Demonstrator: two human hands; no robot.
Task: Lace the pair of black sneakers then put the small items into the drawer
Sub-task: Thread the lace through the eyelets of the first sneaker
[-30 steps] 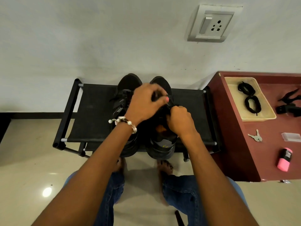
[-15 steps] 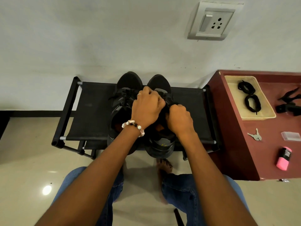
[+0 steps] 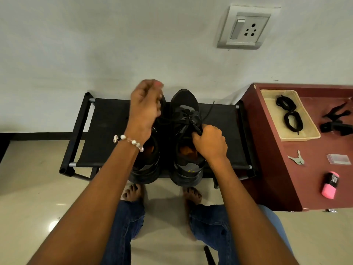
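Note:
Two black sneakers stand side by side on a black fabric rack [image 3: 107,134], toes toward the wall. My right hand [image 3: 210,143] pinches the black lace at the right sneaker [image 3: 186,119], near its upper eyelets. A loose lace end [image 3: 209,109] trails off to the right over the rack. My left hand [image 3: 146,106] is raised above the left sneaker [image 3: 147,165], its fingers closed on a strand of the same lace pulled up and to the left. It hides that shoe's front.
A maroon cabinet top [image 3: 313,188] stands at the right with a beige tray [image 3: 275,119] holding coiled black laces [image 3: 290,115]. On it also lie keys [image 3: 297,159], a clear plastic piece [image 3: 339,159], a pink roll [image 3: 330,187] and black clips [image 3: 337,121]. My bare feet rest under the rack.
My left hand has lifted off the right sneaker and gone up and left, drawing the lace out. My right hand stays at the eyelets. The camera has tilted slightly.

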